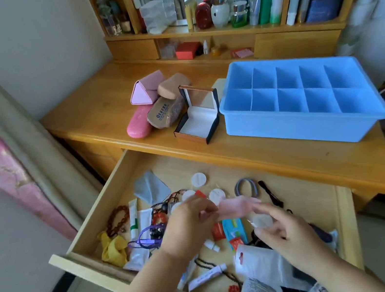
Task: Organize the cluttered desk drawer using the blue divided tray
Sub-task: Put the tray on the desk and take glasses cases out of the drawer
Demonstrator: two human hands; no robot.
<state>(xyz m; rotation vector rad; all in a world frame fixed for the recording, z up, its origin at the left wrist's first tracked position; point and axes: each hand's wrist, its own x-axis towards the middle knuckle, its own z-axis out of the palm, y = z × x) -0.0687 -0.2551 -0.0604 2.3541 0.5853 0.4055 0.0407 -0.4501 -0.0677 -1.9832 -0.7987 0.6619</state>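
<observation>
You are at the sorting step, early on by the look of it: the blue divided tray (301, 98) sits on the desktop (93, 112) to the far right, and every compartment that shows holds nothing, while the open drawer (218, 164) below it holds a mixed litter. Your left hand (185, 227) pinches one end of a pale pink item (235, 206), thumb and fingertips closed on it; motion blur hides what the item is. Your right hand (283, 230) hovers just right of the item's other end with fingers loosely curled, and I cannot tell whether they touch it or hold one of the round white pads (261, 220) beneath. Both hands work above the middle of the drawer, near you; the tray lies well apart from them, up and to the right, beyond the drawer's far edge. My reading: the pink item is the piece being lifted out, and the next move calls for carrying it up and over the desk edge to a compartment, probably a near one in the front row. Watch the open jewellery box (196, 116) just left of the tray, and the eyeglass cases (153, 106) further left. Still in the drawer: grey hair ties (245, 186), a yellow cloth (113, 250) at the near left, bead bracelets (117, 219), tubes and packets.
</observation>
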